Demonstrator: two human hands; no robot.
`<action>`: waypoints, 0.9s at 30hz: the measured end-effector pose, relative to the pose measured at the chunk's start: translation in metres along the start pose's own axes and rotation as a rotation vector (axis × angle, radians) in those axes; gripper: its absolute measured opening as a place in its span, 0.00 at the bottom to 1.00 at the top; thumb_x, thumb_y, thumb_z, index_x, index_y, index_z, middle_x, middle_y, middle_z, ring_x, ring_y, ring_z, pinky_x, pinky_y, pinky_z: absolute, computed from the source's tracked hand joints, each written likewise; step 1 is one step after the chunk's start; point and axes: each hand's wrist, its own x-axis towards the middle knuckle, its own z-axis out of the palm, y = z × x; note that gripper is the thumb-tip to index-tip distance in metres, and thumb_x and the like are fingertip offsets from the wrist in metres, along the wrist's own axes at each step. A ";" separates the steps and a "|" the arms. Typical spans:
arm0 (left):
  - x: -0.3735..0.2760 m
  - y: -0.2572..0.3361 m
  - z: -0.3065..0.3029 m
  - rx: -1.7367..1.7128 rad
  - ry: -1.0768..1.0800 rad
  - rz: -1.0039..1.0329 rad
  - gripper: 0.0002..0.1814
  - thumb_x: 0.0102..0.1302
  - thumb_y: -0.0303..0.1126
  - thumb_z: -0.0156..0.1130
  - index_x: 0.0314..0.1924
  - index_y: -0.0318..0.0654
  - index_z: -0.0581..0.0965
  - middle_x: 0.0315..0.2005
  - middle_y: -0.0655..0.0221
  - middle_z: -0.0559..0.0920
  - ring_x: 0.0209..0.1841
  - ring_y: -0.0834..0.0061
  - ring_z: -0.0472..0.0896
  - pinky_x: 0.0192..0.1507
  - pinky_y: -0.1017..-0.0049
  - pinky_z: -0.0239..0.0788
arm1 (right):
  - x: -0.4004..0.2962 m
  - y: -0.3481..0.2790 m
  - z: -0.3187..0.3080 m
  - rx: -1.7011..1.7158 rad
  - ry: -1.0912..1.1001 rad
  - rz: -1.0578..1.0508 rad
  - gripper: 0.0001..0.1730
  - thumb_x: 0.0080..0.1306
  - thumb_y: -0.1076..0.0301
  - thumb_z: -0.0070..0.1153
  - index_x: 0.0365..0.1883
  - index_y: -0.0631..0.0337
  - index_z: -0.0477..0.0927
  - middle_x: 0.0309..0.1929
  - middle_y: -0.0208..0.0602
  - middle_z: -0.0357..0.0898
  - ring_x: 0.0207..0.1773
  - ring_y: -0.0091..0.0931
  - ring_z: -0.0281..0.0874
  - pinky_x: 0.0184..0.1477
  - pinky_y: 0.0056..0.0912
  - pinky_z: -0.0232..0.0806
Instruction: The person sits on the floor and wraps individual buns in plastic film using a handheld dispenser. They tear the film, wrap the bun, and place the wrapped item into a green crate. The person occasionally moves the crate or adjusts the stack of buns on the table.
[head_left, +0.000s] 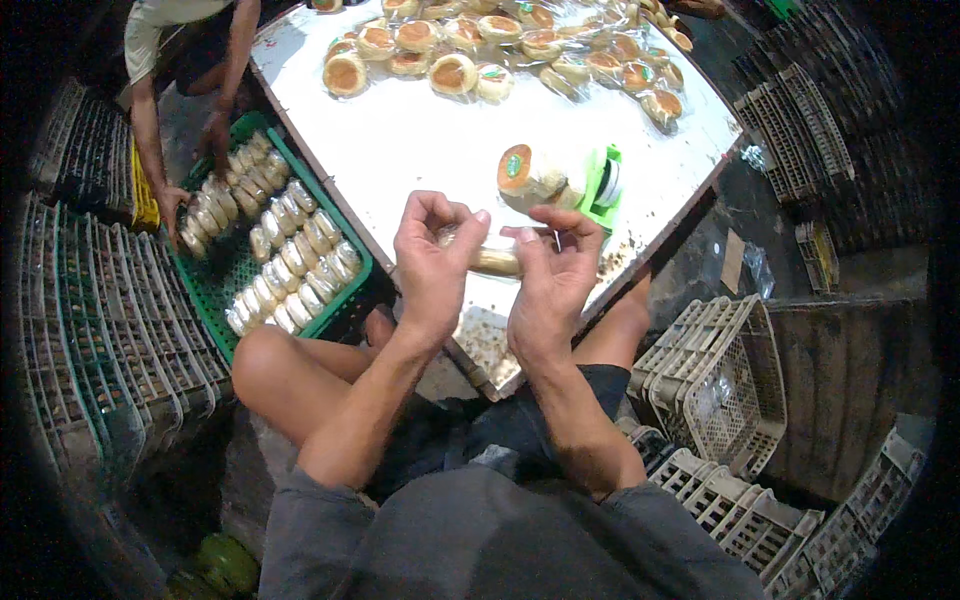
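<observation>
My left hand (435, 259) and my right hand (555, 274) are raised over the near corner of a white table (420, 150). Between them is a clear plastic bag with a pale bun (495, 262) inside; the fingers of both hands pinch its film. Just beyond my right hand stands a bright green tape dispenser (609, 187), beside a few bagged round buns (517, 171), one bearing a green label. At the table's far side lie several more browned buns (452, 74) in clear bags, some overlapping.
Left of the table, a green plastic crate (339, 306) holds rows of bagged buns. A co-worker's hands (176, 210) reach into it. Stacked crates (112, 315) stand at the far left. Pale crates (720, 375) stand at the right, near cardboard (732, 261) on the floor.
</observation>
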 end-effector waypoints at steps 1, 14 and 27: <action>0.002 -0.003 0.003 -0.062 0.031 0.047 0.09 0.64 0.22 0.64 0.36 0.38 0.70 0.31 0.74 0.74 0.37 0.85 0.71 0.43 0.80 0.66 | 0.006 -0.003 -0.005 0.075 0.007 -0.001 0.11 0.70 0.77 0.52 0.49 0.62 0.70 0.48 0.37 0.73 0.50 0.24 0.72 0.56 0.26 0.65; 0.012 -0.014 0.008 0.121 -0.090 0.033 0.13 0.64 0.22 0.62 0.37 0.43 0.65 0.31 0.76 0.71 0.36 0.85 0.68 0.41 0.81 0.64 | 0.105 0.088 -0.170 -1.178 0.260 -0.050 0.19 0.66 0.60 0.58 0.26 0.72 0.82 0.22 0.38 0.77 0.29 0.26 0.71 0.39 0.37 0.66; 0.014 -0.040 0.007 0.215 0.039 -0.067 0.09 0.66 0.28 0.61 0.36 0.35 0.68 0.28 0.71 0.72 0.34 0.78 0.72 0.39 0.74 0.67 | 0.013 0.037 -0.024 -0.497 -0.134 0.012 0.14 0.65 0.70 0.59 0.46 0.65 0.73 0.49 0.41 0.71 0.48 0.29 0.73 0.53 0.31 0.66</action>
